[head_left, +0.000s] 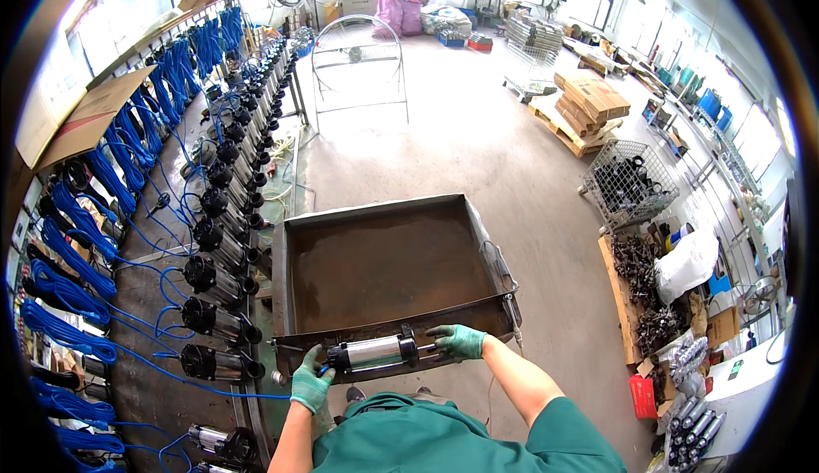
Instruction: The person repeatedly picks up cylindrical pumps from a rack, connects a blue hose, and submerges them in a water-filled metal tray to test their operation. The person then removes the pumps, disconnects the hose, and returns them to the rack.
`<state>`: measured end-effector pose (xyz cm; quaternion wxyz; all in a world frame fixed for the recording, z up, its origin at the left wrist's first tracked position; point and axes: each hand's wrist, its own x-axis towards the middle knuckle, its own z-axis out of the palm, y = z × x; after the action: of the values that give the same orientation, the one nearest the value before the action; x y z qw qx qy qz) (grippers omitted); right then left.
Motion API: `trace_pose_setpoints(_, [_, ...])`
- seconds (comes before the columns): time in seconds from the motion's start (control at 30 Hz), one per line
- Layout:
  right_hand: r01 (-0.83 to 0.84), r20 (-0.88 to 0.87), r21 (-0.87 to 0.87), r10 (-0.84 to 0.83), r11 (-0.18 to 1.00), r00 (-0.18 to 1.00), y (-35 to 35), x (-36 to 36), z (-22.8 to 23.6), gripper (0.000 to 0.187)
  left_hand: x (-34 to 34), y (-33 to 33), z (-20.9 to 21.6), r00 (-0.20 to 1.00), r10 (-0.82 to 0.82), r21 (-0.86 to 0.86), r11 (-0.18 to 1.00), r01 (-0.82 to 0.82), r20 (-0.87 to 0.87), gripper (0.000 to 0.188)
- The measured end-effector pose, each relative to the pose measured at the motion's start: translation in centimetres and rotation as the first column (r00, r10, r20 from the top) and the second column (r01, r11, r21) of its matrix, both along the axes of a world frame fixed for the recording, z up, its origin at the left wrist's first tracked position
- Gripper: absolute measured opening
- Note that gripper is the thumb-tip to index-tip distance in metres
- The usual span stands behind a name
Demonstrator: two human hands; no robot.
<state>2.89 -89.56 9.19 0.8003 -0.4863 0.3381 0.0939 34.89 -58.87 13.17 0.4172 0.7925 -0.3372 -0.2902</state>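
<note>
A pump [374, 353] with a shiny steel barrel and black ends lies sideways along the near edge of a water-filled metal tank [284, 281]. My left hand [310, 381], in a green glove, is closed at the pump's left end, with a bit of blue cable [264, 396] running to it. At the pump's other end is my right hand [461, 342], also gloved. Its fingers reach around a short metal rod [426, 349] that points at the black end; the exact grip is partly hidden.
Left of me a long bench [149, 302] carries a row of similar pumps [213, 319] with coiled blue cables [72, 281]. On the right stand a wire cage [631, 183] of black parts, a wooden crate [621, 302] and a red box [642, 396]. A round-framed fan [357, 55] stands beyond the tank.
</note>
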Motion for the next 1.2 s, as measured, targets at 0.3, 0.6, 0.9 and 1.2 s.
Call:
trace_pose_setpoints(0.3, [-0.759, -0.735, -0.646, 0.205, 0.077, 0.646, 2.0, 3.4, 3.0, 0.030, 2.1, 3.2, -0.1, 0.945, 0.106, -0.003, 0.994, -0.110, 0.310, 0.048])
trace_pose_setpoints(0.6, [-0.141, -0.318, -0.230, 0.062, 0.963, 0.946, 1.2, 1.1, 4.4, 0.041, 3.4, 7.4, -0.1, 0.941, 0.043, 0.421, 0.887, -0.190, 0.334, 0.030])
trace_pose_setpoints(0.9, [0.293, 0.005, 0.276, -0.307, 0.915, 0.952, 1.1, -1.6, -1.5, 0.057, 3.1, 7.3, -1.9, 0.978, -0.006, 0.379, 0.922, -0.075, 0.209, 0.033])
trace_pose_setpoints(1.2, [-0.578, -0.450, -0.483, 0.380, 0.658, 0.808, 0.3, 2.3, 2.2, 0.052, 3.0, 7.0, -1.8, 0.991, 0.042, 0.213, 0.975, -0.069, 0.130, 0.033])
